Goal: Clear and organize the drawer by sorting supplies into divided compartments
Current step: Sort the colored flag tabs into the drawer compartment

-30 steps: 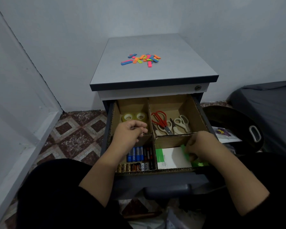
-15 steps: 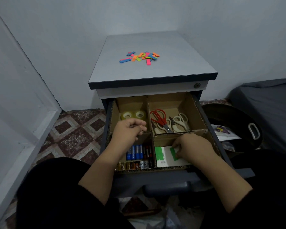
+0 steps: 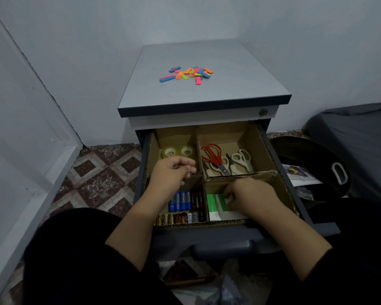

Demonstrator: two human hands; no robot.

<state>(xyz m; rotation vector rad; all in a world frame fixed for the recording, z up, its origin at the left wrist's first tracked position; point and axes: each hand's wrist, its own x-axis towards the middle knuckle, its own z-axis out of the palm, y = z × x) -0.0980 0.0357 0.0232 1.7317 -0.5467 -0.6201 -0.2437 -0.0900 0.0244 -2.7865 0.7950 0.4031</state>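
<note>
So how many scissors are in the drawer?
3, all in the back right compartment: the red-handled scissors on the left, one cream-handled pair partly under them, and another cream-handled pair on the right. None seem hidden elsewhere.

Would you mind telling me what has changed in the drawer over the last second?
The right hand moved left, deeper into the near-right compartment, onto the green and white box; the loose green piece it held at the drawer's right edge is no longer visible. The left hand stayed on the cardboard divider; tape rolls, scissors and batteries are unmoved.
</note>
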